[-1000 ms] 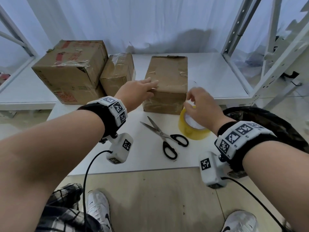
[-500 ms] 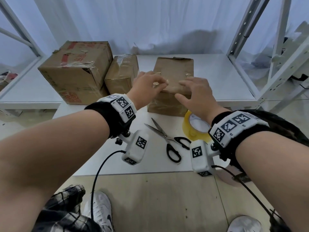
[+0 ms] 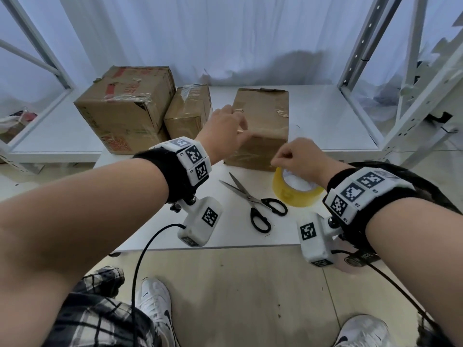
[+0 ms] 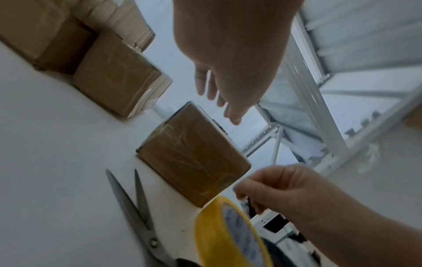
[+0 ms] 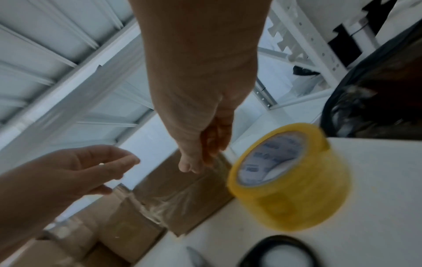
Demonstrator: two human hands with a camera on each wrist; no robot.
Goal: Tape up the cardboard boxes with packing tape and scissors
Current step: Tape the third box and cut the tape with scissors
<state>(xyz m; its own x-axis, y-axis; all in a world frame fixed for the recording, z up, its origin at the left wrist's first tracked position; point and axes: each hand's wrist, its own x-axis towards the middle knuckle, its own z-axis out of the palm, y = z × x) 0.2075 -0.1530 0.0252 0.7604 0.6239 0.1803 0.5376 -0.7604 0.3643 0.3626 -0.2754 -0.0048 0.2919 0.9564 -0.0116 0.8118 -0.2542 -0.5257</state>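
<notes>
Head view: the left hand (image 3: 225,131) reaches forward over the near top edge of the taped box (image 3: 260,121), fingers loosely spread and holding nothing. The right hand (image 3: 298,159) hangs over the yellow tape roll (image 3: 295,191), thumb and fingertips pinched together; what they pinch cannot be told here. The scissors (image 3: 253,201) lie open-bladed on the white counter (image 3: 155,231), between the wrists.

Left wrist view: the left hand's fingers (image 4: 203,84) are straight and apart, clear of the box top. The roll stands just beside the box's near corner.

Right wrist view: the roll's blue-printed core faces the camera; the image is blurred.

Half a second ago the right hand lay spread over the box; now it has drawn back to the roll.
</notes>
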